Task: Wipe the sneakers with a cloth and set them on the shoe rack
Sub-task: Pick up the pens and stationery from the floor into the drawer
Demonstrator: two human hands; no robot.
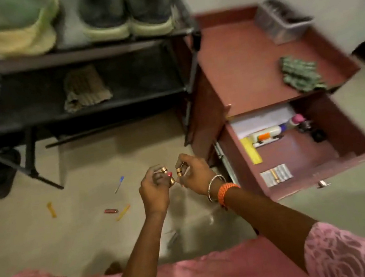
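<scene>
We see only the heels of the sneakers on the shoe rack; the top edge cuts them off, and motion blur smears them. The small brass-coloured pieces pinched in both hands are too blurred for us to identify. The clear box on the desk hides its contents in blur.

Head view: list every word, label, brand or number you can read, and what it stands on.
None can be read.
White bottle in the open drawer: orange label patch, print too blurred.
Silver blister pack: no legible print.
Small copper-coloured cylinders in the hands: no legible marking.
</scene>
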